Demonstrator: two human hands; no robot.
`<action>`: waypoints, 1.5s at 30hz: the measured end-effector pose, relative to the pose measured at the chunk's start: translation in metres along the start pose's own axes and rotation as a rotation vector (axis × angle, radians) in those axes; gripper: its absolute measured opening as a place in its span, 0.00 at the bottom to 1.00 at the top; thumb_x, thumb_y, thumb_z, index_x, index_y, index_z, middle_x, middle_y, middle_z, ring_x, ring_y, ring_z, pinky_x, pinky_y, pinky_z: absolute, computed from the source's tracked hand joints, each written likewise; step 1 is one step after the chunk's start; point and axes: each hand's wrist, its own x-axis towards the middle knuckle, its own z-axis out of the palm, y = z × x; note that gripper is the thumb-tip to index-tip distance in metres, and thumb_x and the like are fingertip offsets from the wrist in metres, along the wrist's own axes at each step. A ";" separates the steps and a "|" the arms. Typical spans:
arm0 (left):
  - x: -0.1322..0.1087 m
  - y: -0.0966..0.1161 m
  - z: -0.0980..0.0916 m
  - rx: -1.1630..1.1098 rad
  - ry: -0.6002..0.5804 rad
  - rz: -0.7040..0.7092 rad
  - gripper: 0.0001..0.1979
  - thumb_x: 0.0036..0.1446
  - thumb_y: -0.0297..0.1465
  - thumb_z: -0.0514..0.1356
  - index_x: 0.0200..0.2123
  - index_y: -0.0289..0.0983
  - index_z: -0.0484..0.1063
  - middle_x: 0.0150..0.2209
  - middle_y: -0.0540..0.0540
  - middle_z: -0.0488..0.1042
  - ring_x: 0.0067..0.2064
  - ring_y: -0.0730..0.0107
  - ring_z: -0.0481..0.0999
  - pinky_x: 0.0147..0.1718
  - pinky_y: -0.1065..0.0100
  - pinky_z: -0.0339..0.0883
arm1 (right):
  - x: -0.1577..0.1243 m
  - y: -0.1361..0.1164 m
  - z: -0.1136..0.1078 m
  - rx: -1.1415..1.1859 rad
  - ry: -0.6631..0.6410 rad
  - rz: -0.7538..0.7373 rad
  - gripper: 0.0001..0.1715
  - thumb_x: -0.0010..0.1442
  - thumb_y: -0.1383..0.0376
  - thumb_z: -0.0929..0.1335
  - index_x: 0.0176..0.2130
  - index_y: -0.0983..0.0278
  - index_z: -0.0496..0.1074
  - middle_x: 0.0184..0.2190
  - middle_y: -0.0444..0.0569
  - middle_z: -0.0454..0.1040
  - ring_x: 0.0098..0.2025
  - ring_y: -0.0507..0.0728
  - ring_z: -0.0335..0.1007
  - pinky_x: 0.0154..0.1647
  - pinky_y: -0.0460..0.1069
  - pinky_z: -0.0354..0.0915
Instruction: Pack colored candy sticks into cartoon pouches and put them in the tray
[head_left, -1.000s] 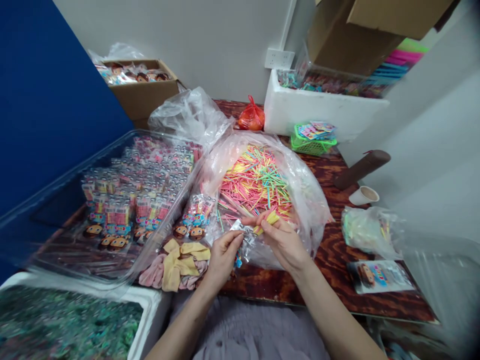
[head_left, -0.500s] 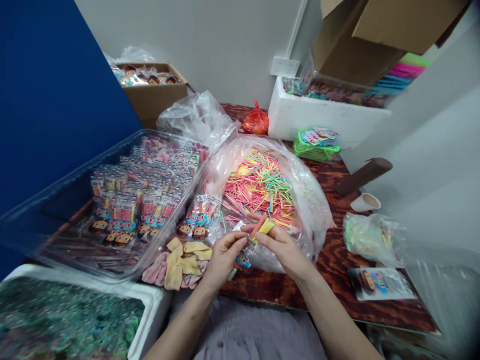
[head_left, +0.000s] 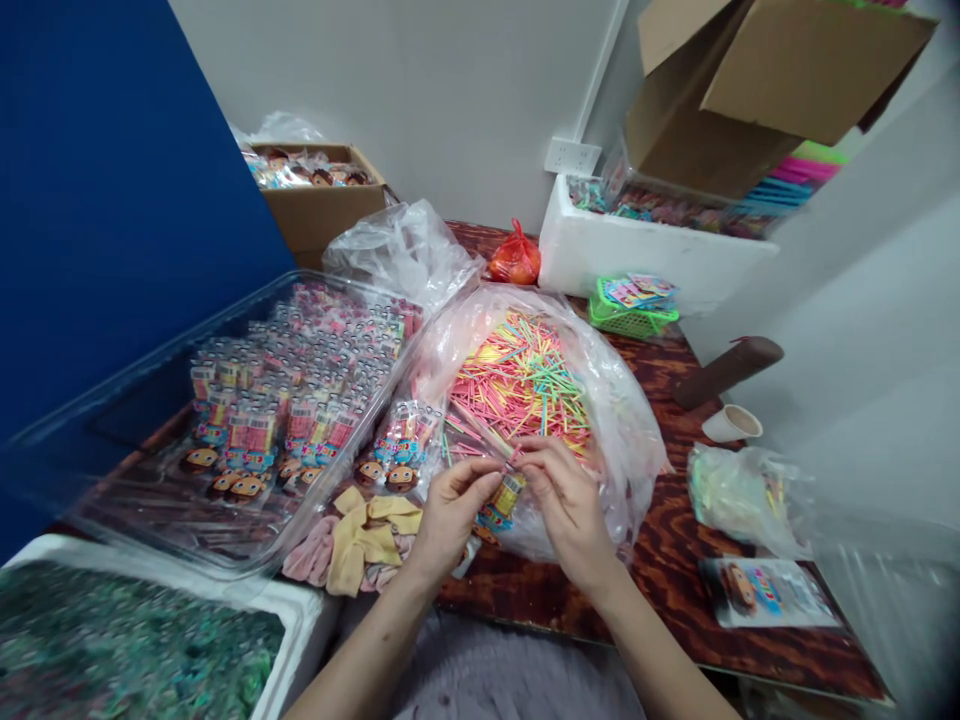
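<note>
My left hand [head_left: 450,515] and my right hand [head_left: 564,503] meet in front of me, both pinched on one small clear packet [head_left: 501,500] with a printed cartoon bottom. Coloured sticks sit inside the packet. Just behind my hands lies a big open plastic bag of loose coloured sticks [head_left: 525,385] in pink, yellow, green and blue. To the left of the bag rests a small pile of filled packets [head_left: 397,445]. A clear plastic bin [head_left: 150,380] holding several more filled packets stands further left.
Yellow and pink cloths [head_left: 360,530] lie by my left wrist. White foam boxes stand at front left [head_left: 292,600] and back right [head_left: 645,250]. A green basket [head_left: 634,305], red bag [head_left: 515,260], brown cylinder [head_left: 727,368], paper cup [head_left: 735,423] and empty packets [head_left: 769,590] are on the wooden table.
The yellow and pink sticks that stuck out above my right fingers have gone down into the packet. Both hands stayed together; the view tilted slightly.
</note>
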 end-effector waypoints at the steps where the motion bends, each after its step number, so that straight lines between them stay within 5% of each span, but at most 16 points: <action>1: 0.000 -0.001 -0.001 0.001 0.015 0.008 0.07 0.50 0.33 0.66 0.33 0.37 0.80 0.31 0.49 0.78 0.34 0.72 0.72 0.36 0.72 0.67 | 0.000 0.000 0.000 -0.005 -0.001 -0.006 0.10 0.68 0.64 0.62 0.39 0.60 0.72 0.46 0.50 0.72 0.52 0.57 0.66 0.53 0.53 0.61; 5: 0.001 -0.003 -0.002 -0.009 0.048 0.016 0.08 0.52 0.35 0.65 0.33 0.36 0.80 0.31 0.49 0.78 0.34 0.72 0.72 0.37 0.72 0.66 | -0.002 0.001 0.000 0.030 -0.064 -0.008 0.08 0.68 0.64 0.63 0.40 0.59 0.72 0.46 0.48 0.72 0.52 0.56 0.67 0.53 0.52 0.61; 10: 0.002 0.000 -0.001 0.002 0.035 0.017 0.09 0.52 0.36 0.66 0.32 0.36 0.79 0.29 0.50 0.75 0.32 0.73 0.70 0.34 0.73 0.64 | -0.002 -0.001 0.001 0.108 0.028 0.058 0.10 0.67 0.63 0.64 0.48 0.57 0.69 0.46 0.48 0.72 0.51 0.56 0.68 0.51 0.51 0.63; 18: 0.007 0.000 0.006 0.043 0.024 0.055 0.09 0.54 0.36 0.64 0.31 0.36 0.78 0.29 0.50 0.75 0.32 0.72 0.70 0.34 0.72 0.64 | 0.002 0.002 -0.003 -0.047 -0.032 0.017 0.08 0.67 0.63 0.63 0.41 0.60 0.72 0.47 0.50 0.71 0.53 0.58 0.64 0.54 0.54 0.61; 22: 0.010 -0.002 0.007 0.091 0.007 0.068 0.09 0.55 0.36 0.62 0.32 0.35 0.77 0.30 0.49 0.75 0.34 0.70 0.71 0.36 0.72 0.64 | 0.006 0.005 -0.003 -0.059 -0.161 0.024 0.08 0.67 0.63 0.63 0.41 0.59 0.72 0.45 0.50 0.72 0.51 0.59 0.65 0.52 0.55 0.61; 24: 0.012 -0.001 0.000 0.104 0.016 0.063 0.10 0.55 0.37 0.62 0.32 0.35 0.76 0.29 0.50 0.74 0.33 0.71 0.70 0.34 0.73 0.63 | 0.006 0.006 -0.003 0.007 -0.175 0.059 0.09 0.66 0.62 0.64 0.43 0.58 0.73 0.47 0.49 0.72 0.52 0.59 0.66 0.53 0.54 0.62; 27: 0.017 0.005 -0.025 0.135 0.120 0.058 0.12 0.55 0.39 0.63 0.31 0.35 0.75 0.27 0.52 0.71 0.29 0.74 0.67 0.30 0.74 0.61 | 0.003 0.010 -0.006 0.141 -0.024 0.174 0.15 0.66 0.60 0.64 0.52 0.56 0.70 0.52 0.50 0.71 0.54 0.59 0.67 0.53 0.55 0.64; 30: 0.030 0.012 -0.061 0.200 0.249 0.098 0.13 0.56 0.42 0.61 0.32 0.36 0.74 0.27 0.53 0.71 0.28 0.75 0.67 0.28 0.75 0.61 | -0.004 0.026 -0.007 0.233 0.098 0.321 0.15 0.65 0.57 0.65 0.50 0.58 0.71 0.46 0.50 0.76 0.48 0.59 0.72 0.48 0.53 0.68; 32: 0.043 0.012 -0.081 0.367 0.281 0.159 0.14 0.59 0.42 0.58 0.36 0.37 0.74 0.29 0.51 0.72 0.29 0.72 0.70 0.29 0.73 0.63 | -0.010 0.044 -0.006 0.218 0.090 0.377 0.14 0.63 0.57 0.65 0.43 0.61 0.74 0.39 0.50 0.78 0.43 0.59 0.74 0.44 0.52 0.69; 35: 0.061 0.002 -0.093 0.812 0.330 0.320 0.17 0.63 0.40 0.52 0.46 0.36 0.73 0.41 0.42 0.77 0.43 0.60 0.75 0.45 0.61 0.67 | -0.022 0.069 -0.001 0.076 0.034 0.382 0.12 0.62 0.59 0.65 0.38 0.62 0.75 0.35 0.48 0.78 0.39 0.59 0.74 0.41 0.52 0.68; 38: 0.062 -0.016 -0.088 1.183 0.359 0.473 0.25 0.63 0.37 0.52 0.60 0.33 0.63 0.62 0.31 0.64 0.63 0.48 0.61 0.60 0.48 0.54 | -0.033 0.084 0.000 -0.118 0.022 0.337 0.11 0.63 0.63 0.63 0.36 0.63 0.75 0.34 0.49 0.78 0.38 0.59 0.74 0.41 0.53 0.67; 40: 0.056 -0.027 -0.085 1.359 0.307 0.492 0.25 0.63 0.35 0.52 0.62 0.34 0.61 0.67 0.32 0.55 0.68 0.46 0.51 0.63 0.43 0.46 | -0.037 0.091 -0.005 -0.237 0.019 0.269 0.12 0.63 0.67 0.62 0.37 0.63 0.75 0.35 0.50 0.77 0.40 0.60 0.73 0.43 0.54 0.67; 45: 0.045 -0.037 -0.090 1.589 0.163 0.433 0.24 0.62 0.25 0.49 0.61 0.37 0.64 0.67 0.32 0.55 0.69 0.43 0.49 0.61 0.37 0.46 | -0.023 0.113 -0.033 -0.640 -0.066 0.097 0.21 0.60 0.77 0.58 0.45 0.63 0.73 0.39 0.53 0.75 0.46 0.60 0.69 0.47 0.54 0.64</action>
